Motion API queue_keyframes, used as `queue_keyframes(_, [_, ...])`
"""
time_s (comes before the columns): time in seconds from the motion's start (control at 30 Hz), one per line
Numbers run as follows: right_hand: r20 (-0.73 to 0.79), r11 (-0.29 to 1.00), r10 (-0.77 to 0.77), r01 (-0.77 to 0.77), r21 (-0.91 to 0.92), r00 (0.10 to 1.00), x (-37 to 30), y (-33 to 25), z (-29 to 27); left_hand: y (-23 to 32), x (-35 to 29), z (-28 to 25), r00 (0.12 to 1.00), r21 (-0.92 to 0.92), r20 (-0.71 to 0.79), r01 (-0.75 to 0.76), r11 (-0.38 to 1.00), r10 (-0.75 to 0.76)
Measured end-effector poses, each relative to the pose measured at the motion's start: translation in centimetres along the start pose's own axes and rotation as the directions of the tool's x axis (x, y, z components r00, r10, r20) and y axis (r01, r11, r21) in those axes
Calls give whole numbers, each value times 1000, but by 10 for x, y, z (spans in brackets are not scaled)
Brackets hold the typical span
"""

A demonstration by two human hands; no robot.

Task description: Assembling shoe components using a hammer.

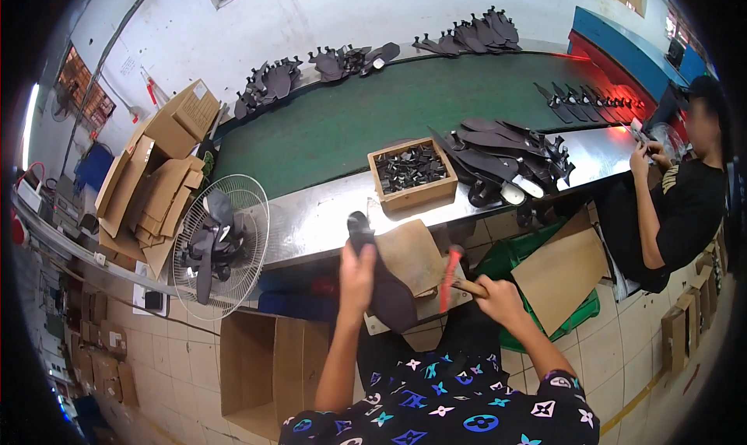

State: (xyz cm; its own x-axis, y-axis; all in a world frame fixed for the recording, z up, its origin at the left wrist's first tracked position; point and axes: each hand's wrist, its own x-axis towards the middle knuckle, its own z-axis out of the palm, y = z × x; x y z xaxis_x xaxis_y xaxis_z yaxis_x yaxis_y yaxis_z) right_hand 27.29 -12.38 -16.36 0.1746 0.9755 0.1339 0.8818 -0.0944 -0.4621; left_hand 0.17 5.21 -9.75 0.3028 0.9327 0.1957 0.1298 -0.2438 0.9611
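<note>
My left hand (358,280) is wrapped around a dark shoe sole (393,296), its wide toe end toward me and its narrow heel end pointing away. In my right hand (499,299) is a hammer (470,288), gripped by its wooden handle; the red head stands just right of the sole, apart from it. Between the two hands lies a tan work pad (414,252). Beyond the pad, a wooden box (420,197) holds many small black pieces. To its right, dark heeled soles (498,159) are heaped on the metal table edge.
A green conveyor belt (334,141) runs behind, with soles (272,83) along its far side. At left are a round white wire frame (263,200) around more soles and flattened cardboard (128,184). An open carton (249,367) stands below. A co-worker (669,211) sits at right, near a green bin (506,250).
</note>
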Motion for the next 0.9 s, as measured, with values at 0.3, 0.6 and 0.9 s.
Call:
queue_keyframes(0.3, [121, 456, 601, -464, 759, 790, -153, -1, 21, 11, 92, 39, 878, 700, 92, -393, 597, 470])
queue_keyframes(0.6, [20, 323, 533, -226, 919, 846, -121, -2, 18, -15, 232, 60, 884, 846, 454, -468, 256, 114])
queue_keyframes(0.9, [-269, 517, 211, 126, 847, 940, -10, -43, -50, 74, 133, 57, 921, 148, 337, -258, 955, 197])
